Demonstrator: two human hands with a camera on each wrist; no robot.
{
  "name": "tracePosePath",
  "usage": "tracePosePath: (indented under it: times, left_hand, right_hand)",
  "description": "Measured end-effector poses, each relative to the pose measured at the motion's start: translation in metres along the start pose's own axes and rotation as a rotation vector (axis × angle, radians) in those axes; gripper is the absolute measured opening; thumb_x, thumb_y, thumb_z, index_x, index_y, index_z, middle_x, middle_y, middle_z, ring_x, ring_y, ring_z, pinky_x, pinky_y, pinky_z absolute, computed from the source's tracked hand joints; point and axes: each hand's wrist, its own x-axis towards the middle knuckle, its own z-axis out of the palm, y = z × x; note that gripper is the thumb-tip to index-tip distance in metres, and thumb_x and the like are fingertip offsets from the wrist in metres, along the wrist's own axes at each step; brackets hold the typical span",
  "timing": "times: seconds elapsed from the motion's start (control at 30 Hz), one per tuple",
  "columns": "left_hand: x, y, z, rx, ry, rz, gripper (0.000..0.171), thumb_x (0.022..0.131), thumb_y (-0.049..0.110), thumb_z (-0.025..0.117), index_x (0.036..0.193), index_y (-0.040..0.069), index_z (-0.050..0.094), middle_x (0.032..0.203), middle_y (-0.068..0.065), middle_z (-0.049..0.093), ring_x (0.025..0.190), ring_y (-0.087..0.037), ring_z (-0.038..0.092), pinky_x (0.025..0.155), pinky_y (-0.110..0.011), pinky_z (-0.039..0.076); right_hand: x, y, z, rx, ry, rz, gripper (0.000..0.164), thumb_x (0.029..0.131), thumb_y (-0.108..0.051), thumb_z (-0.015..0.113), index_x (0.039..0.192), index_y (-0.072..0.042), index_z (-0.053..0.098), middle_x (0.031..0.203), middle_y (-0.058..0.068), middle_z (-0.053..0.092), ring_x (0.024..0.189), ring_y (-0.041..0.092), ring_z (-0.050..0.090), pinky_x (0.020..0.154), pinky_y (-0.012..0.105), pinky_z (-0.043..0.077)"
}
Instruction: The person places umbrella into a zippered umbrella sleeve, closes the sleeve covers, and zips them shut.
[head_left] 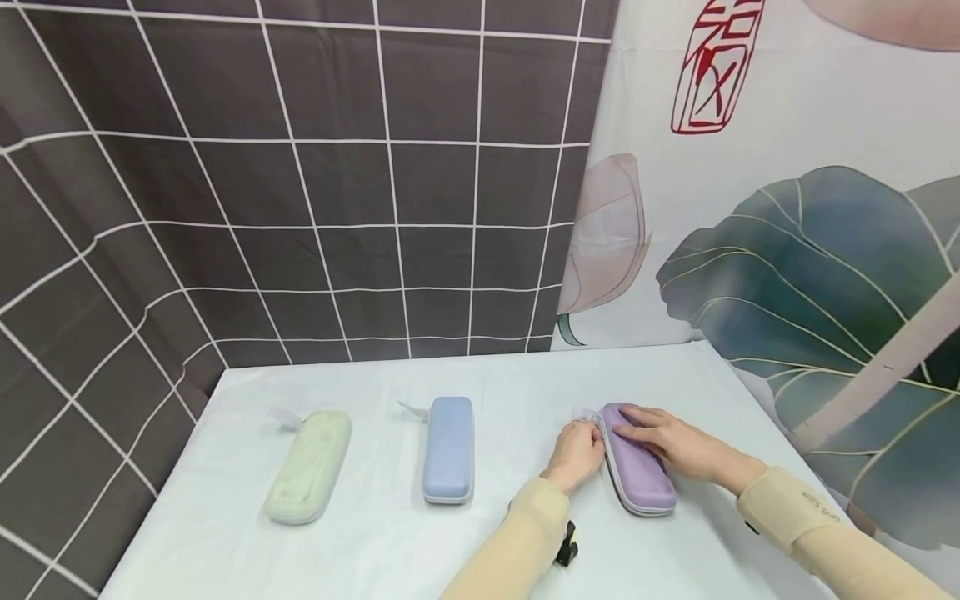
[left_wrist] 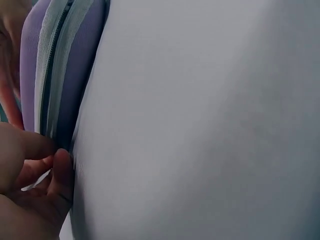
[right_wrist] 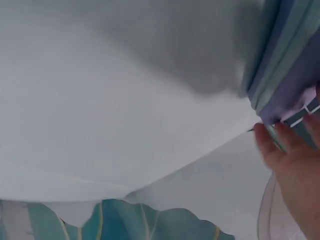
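Observation:
A purple zippered pencil case [head_left: 642,477] lies on the right part of the white table. At its far left side, my left hand [head_left: 577,454] has thumb and fingers pinched together at the zipper [left_wrist: 49,70]. The fingers hide the zipper pull itself. My right hand [head_left: 686,443] rests on top of the case, its fingers extended across the lid. In the right wrist view, the fingertips [right_wrist: 264,137] lie against the case's end. A pale translucent tag [head_left: 584,413] shows beyond the left hand.
A blue case [head_left: 449,450] lies mid-table, and a light green case [head_left: 311,467] is farther left; each has a pale tag. Behind the white table [head_left: 375,550] hang a dark grid cloth [head_left: 337,183] and a leaf-printed cloth [head_left: 810,258]. Something small and black [head_left: 567,546] shows beside the left sleeve.

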Motion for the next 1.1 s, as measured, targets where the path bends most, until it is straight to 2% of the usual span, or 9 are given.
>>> tracePosePath:
  times: [0.1, 0.2, 0.3, 0.37, 0.43, 0.53, 0.87, 1.0, 1.1]
  left_hand:
    - [0.000, 0.000, -0.002, 0.000, 0.001, 0.022, 0.016, 0.091, 0.007, 0.063, 0.076, 0.011, 0.062, 0.075, 0.006, 0.051, 0.070, -0.006, 0.048, 0.066, -0.020, 0.042]
    - [0.000, 0.000, -0.004, -0.013, 0.011, 0.050, 0.020, 0.090, 0.005, 0.062, 0.072, 0.011, 0.060, 0.071, 0.006, 0.050, 0.065, -0.006, 0.046, 0.062, -0.019, 0.040]
    - [0.000, -0.001, -0.005, -0.012, 0.021, 0.069, 0.022, 0.088, 0.003, 0.062, 0.069, 0.011, 0.058, 0.068, 0.007, 0.048, 0.062, -0.006, 0.044, 0.059, -0.018, 0.038]
    - [0.000, -0.001, -0.006, -0.014, 0.019, 0.083, 0.021, 0.087, 0.003, 0.062, 0.068, 0.012, 0.059, 0.066, 0.008, 0.048, 0.061, -0.005, 0.044, 0.058, -0.017, 0.038]
    - [0.000, -0.001, -0.007, -0.028, 0.006, 0.097, 0.022, 0.087, 0.003, 0.062, 0.068, 0.012, 0.059, 0.065, 0.009, 0.048, 0.060, -0.004, 0.043, 0.057, -0.016, 0.037]
    - [0.000, -0.002, -0.009, -0.052, -0.015, 0.120, 0.023, 0.089, 0.003, 0.061, 0.068, 0.011, 0.059, 0.062, 0.009, 0.046, 0.057, -0.004, 0.042, 0.055, -0.016, 0.036]
    - [-0.013, -0.010, -0.020, -0.053, -0.115, 0.082, 0.021, 0.090, 0.004, 0.059, 0.070, 0.012, 0.061, 0.058, 0.010, 0.046, 0.054, -0.003, 0.042, 0.053, -0.016, 0.034]
    - [-0.020, -0.014, -0.027, -0.086, -0.151, 0.054, 0.021, 0.091, 0.006, 0.061, 0.071, 0.012, 0.062, 0.056, 0.010, 0.049, 0.051, -0.003, 0.044, 0.052, -0.017, 0.036]
    - [-0.024, -0.017, -0.034, -0.115, -0.187, 0.038, 0.020, 0.092, 0.007, 0.062, 0.073, 0.012, 0.064, 0.056, 0.009, 0.052, 0.049, -0.003, 0.048, 0.052, -0.018, 0.038]
  right_hand:
    - [0.004, -0.001, -0.008, 0.039, -0.097, -0.028, 0.067, 0.069, 0.022, 0.063, 0.131, -0.005, 0.061, 0.135, 0.027, 0.052, 0.118, 0.051, 0.050, 0.089, 0.061, 0.044]
    - [0.006, -0.001, -0.015, 0.018, -0.187, -0.041, 0.080, 0.061, 0.020, 0.071, 0.135, -0.009, 0.057, 0.137, 0.026, 0.050, 0.119, 0.054, 0.048, 0.087, 0.061, 0.045]
    - [0.006, 0.000, -0.018, -0.041, -0.249, -0.055, 0.091, 0.058, 0.007, 0.086, 0.140, -0.013, 0.053, 0.140, 0.025, 0.048, 0.121, 0.053, 0.046, 0.086, 0.061, 0.046]
    - [0.003, 0.002, -0.019, -0.068, -0.272, -0.054, 0.097, 0.055, -0.002, 0.091, 0.142, -0.015, 0.051, 0.141, 0.024, 0.048, 0.123, 0.052, 0.046, 0.085, 0.061, 0.046]
    - [0.001, 0.003, -0.018, -0.088, -0.271, -0.044, 0.100, 0.052, -0.008, 0.094, 0.142, -0.015, 0.051, 0.141, 0.023, 0.048, 0.123, 0.051, 0.046, 0.084, 0.061, 0.046]
    - [0.000, 0.003, -0.016, -0.099, -0.243, -0.022, 0.099, 0.051, -0.008, 0.094, 0.140, -0.014, 0.053, 0.139, 0.022, 0.051, 0.122, 0.050, 0.047, 0.084, 0.060, 0.046]
    - [0.006, -0.007, -0.007, -0.123, -0.224, 0.048, 0.095, 0.047, -0.004, 0.094, 0.135, -0.011, 0.058, 0.132, 0.021, 0.057, 0.120, 0.047, 0.051, 0.088, 0.058, 0.046]
    - [0.012, -0.012, -0.005, -0.146, -0.210, 0.080, 0.091, 0.046, -0.016, 0.095, 0.130, -0.007, 0.061, 0.124, 0.023, 0.061, 0.111, 0.048, 0.055, 0.090, 0.059, 0.044]
    - [0.017, -0.015, -0.006, -0.195, -0.198, 0.108, 0.087, 0.046, -0.029, 0.095, 0.124, -0.003, 0.063, 0.111, 0.023, 0.066, 0.101, 0.043, 0.060, 0.089, 0.058, 0.044]
